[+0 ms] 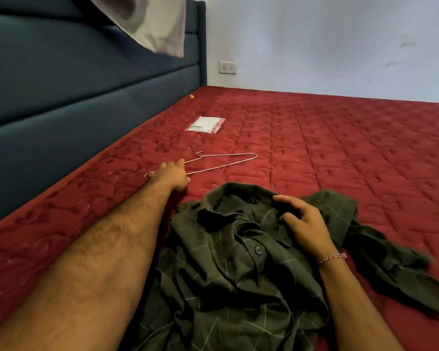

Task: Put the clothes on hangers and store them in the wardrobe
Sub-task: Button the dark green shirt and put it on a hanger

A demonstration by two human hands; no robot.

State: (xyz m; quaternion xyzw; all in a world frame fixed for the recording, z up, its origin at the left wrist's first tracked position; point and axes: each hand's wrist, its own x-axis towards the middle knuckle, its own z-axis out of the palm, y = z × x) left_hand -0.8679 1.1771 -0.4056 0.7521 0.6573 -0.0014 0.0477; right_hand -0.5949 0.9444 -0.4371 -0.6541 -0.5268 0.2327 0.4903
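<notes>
Left hand on the hanger, right hand on the shirt

The left hand [171,174] has its fingers curled over one end of the wire hanger [223,163], which lies flat on the red mattress [340,153]. The right hand [304,224] rests with loosely spread, bent fingers on the collar of the crumpled dark green checked shirt [228,269], near the hanger. Beyond lie a small plastic packet [206,124] and the dark blue headboard [61,84].
</notes>
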